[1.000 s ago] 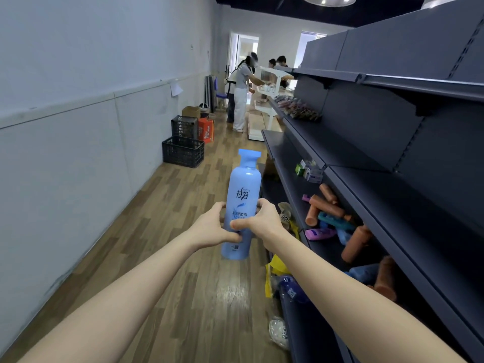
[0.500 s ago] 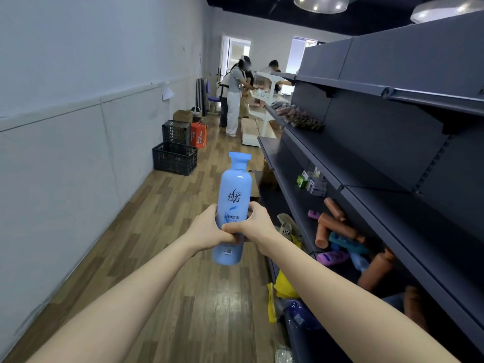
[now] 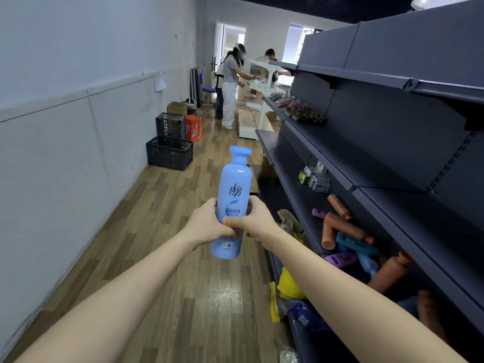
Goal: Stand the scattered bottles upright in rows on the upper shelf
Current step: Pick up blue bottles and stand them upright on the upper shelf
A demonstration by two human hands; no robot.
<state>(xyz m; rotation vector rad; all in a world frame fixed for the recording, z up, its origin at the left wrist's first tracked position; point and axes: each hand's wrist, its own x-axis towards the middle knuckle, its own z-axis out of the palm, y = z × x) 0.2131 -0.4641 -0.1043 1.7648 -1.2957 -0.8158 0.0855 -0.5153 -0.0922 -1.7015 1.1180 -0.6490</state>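
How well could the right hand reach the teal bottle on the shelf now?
Probably not yet: right hand and left hand both grip the blue bottle. The teal bottle itself looks unobstructed.

A bottle (image 3: 231,203) stands upright in the air over the floor (image 3: 157,231), the left hand (image 3: 207,226) gripping its left side and the right hand (image 3: 255,221) its right. To the right, scattered bottles (image 3: 343,229) lie on the lower shelf (image 3: 294,191) just beneath the upper shelf (image 3: 353,153), with small boxes (image 3: 315,176) behind them. Crates (image 3: 169,152) sit against the left wall (image 3: 52,179). People (image 3: 230,82) stand far behind.
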